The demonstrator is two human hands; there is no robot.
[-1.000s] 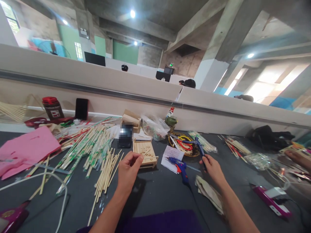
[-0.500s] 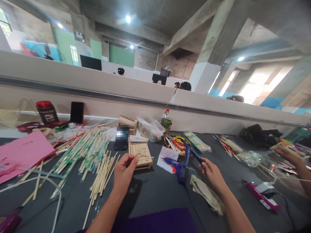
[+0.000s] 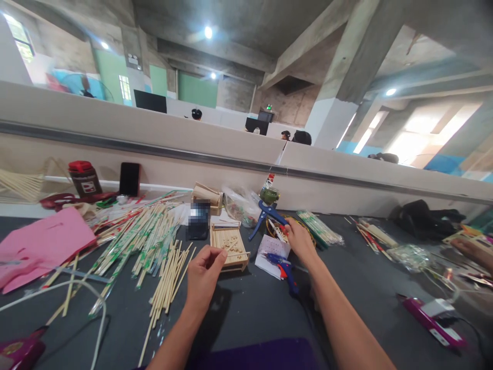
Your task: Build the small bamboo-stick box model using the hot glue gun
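My right hand (image 3: 300, 239) grips one handle of blue-handled pliers (image 3: 268, 211), whose two handles are spread apart above the cluttered middle of the table. My left hand (image 3: 206, 272) is closed in a pinch; whatever may be between its fingertips is too small to make out. Its fingertips are beside the front left corner of a small wooden-stick model (image 3: 230, 241), which has tiny pieces on top. Below my right hand lies a blue hot glue gun (image 3: 283, 267), partly on a folded sheet of written paper (image 3: 274, 245).
Loose wooden sticks (image 3: 169, 280) and plastic-wrapped chopsticks (image 3: 127, 241) cover the left side, near pink paper (image 3: 42, 246). A dark phone (image 3: 198, 228) lies behind the model. A purple power strip (image 3: 431, 318) is at right, and another person's hand (image 3: 472, 252) is at the far right edge.
My right hand has moved left and away from me with the pliers, whose handles now stand wider apart. My left hand stays pinched beside the model. The view has shifted slightly.
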